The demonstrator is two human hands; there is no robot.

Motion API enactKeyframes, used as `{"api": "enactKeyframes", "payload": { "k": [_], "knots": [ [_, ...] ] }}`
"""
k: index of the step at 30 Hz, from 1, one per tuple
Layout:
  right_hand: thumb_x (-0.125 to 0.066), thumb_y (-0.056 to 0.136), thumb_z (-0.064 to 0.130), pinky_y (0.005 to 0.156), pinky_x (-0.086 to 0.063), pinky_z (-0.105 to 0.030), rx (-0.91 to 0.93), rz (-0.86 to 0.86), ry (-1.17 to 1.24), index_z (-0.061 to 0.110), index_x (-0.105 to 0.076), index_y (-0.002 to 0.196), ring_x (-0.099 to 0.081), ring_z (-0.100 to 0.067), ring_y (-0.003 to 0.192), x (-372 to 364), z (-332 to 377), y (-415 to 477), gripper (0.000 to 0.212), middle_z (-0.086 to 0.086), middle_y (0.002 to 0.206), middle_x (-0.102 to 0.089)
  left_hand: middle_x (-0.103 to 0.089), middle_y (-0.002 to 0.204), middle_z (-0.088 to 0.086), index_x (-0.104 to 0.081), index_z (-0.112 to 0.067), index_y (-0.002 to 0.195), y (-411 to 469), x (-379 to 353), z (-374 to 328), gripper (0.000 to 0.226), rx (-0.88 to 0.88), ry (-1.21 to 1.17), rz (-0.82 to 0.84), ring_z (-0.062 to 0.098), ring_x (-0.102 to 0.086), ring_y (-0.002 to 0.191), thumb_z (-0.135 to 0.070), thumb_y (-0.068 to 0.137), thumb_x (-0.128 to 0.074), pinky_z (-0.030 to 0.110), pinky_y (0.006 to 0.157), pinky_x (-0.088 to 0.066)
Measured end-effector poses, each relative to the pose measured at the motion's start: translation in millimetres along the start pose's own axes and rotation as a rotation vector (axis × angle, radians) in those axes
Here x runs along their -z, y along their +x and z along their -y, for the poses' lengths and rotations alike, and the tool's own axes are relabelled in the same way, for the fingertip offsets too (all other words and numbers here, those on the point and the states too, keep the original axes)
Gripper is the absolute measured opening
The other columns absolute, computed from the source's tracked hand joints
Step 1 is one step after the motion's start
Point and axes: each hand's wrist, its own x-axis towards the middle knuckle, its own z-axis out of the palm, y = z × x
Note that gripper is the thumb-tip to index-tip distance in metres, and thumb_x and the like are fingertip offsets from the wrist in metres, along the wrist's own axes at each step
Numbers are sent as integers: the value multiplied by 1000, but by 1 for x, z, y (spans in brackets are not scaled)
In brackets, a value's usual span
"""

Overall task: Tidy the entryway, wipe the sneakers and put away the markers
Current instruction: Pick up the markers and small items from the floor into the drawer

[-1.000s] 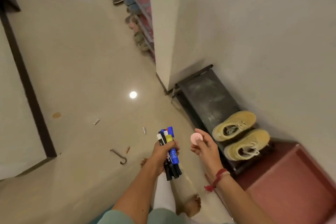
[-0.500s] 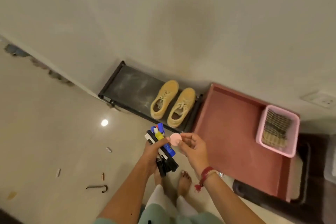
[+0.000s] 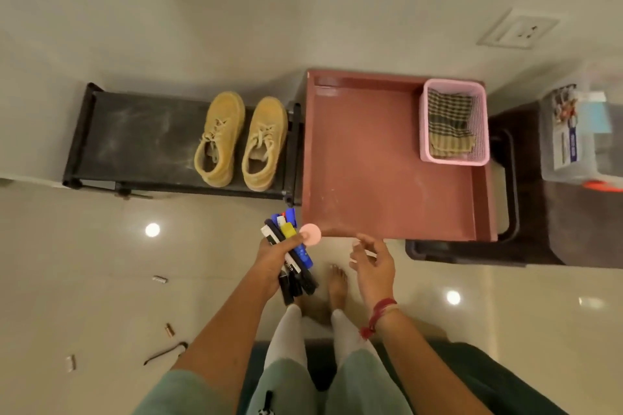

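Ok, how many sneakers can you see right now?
2. Both stand side by side on the black shoe rack, at the end by the red tray: first sneaker farther from it, second sneaker next to it. Any lower shelf is hidden.

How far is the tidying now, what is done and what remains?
Done: the tan suede sneakers stand paired on the black metal shoe rack. In hand: the left hand grips the coloured marker pens. Left: storing them, clearing small floor litter; wiping cannot be judged.
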Motion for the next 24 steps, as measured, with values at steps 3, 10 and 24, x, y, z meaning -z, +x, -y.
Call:
{"api": "enactKeyframes", "payload": {
  "k": [3,10,24],
  "knots": [
    [-57,91,11,93,-50,-35,-67,-59,-144,19,-61,96,-58,-21,100,23,-41,20,10,-1,104,-61,-67,87,19,-62,-4,103,11,0,23,30,20,-14,-22,34,-65,81,-10,77,-76,56,85,-53],
    [-66,86,21,91,-46,-29,-154,-123,-193,13,-58,113,-56,-22,105,45,-106,116,29,-5,115,-59,-68,92,17,-62,-3,108,46,-19,88,28,27,-87,-60,27,-66,77,-12,82,-70,41,75,-56],
    [-62,86,31,78,-41,-24,-229,-44,-312,18,-65,98,-63,-19,94,35,-167,178,18,5,97,-69,-68,70,1,-64,-14,95,66,-34,147,13,-17,-186,-111,14,-67,60,-14,82,-67,29,58,-58]
  ]
}}
